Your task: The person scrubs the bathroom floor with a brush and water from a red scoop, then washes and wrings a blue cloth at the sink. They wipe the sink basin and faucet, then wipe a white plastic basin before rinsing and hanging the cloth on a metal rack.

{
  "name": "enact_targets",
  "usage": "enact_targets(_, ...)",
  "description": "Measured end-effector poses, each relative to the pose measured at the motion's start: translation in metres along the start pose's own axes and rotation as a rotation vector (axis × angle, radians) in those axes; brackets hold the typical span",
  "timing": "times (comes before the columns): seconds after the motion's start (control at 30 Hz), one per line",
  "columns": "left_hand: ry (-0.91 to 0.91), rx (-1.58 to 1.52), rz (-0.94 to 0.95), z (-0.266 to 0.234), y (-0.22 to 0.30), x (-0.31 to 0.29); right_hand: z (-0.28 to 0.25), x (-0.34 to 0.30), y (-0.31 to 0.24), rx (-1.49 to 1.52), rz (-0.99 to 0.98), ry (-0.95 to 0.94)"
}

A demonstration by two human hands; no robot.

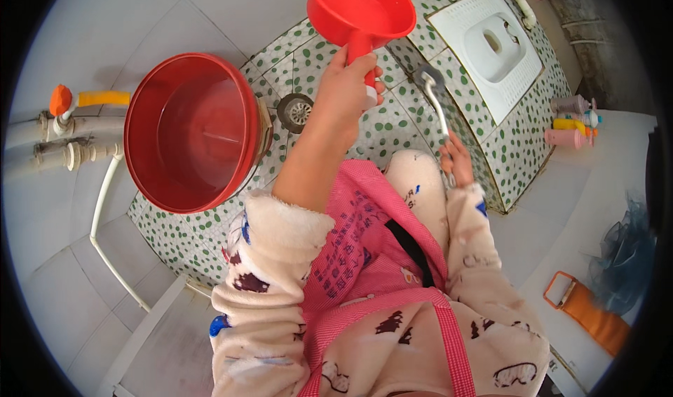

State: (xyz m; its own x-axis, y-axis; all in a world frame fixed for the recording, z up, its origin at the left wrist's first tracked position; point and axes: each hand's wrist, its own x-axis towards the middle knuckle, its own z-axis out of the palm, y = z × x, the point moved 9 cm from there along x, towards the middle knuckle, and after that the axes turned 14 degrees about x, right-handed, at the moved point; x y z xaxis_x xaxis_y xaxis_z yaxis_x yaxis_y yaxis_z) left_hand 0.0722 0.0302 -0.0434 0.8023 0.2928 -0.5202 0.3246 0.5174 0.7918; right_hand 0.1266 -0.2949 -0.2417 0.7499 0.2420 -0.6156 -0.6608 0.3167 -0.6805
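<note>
My left hand is closed round the handle of a red plastic dipper, lifted out in front over the tiled floor. The dipper's bowl faces up; whether it holds water is hard to tell. In my right hand is the white handle of a scrub brush, whose round grey head is raised near the edge of the tiled step. Left of my left forearm stands a big red bucket with cloudy water inside.
A white squat toilet is set in the raised tiled step at right. A round floor drain lies beside the bucket. Pipes with an orange-handled tap run along the left wall. Pink bottles and a dark blue mesh bundle are at right.
</note>
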Motion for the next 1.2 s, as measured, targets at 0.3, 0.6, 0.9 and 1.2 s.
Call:
enact_targets(0.3,-0.009,0.041,0.009,0.013,-0.004,-0.007,0.049,0.109,0.01,-0.142,0.131,0.002)
enact_targets(0.6,-0.017,0.08,0.001,0.007,-0.005,-0.018,-0.134,-0.035,0.043,-0.016,0.084,0.232)
enact_targets(0.9,0.029,0.122,0.006,0.004,-0.008,-0.027,-0.02,0.083,0.031,-0.361,0.204,-0.047)
enact_targets(1.2,-0.01,0.096,0.0,0.003,-0.011,-0.04,-0.044,0.041,0.006,-1.584,-0.076,-0.084)
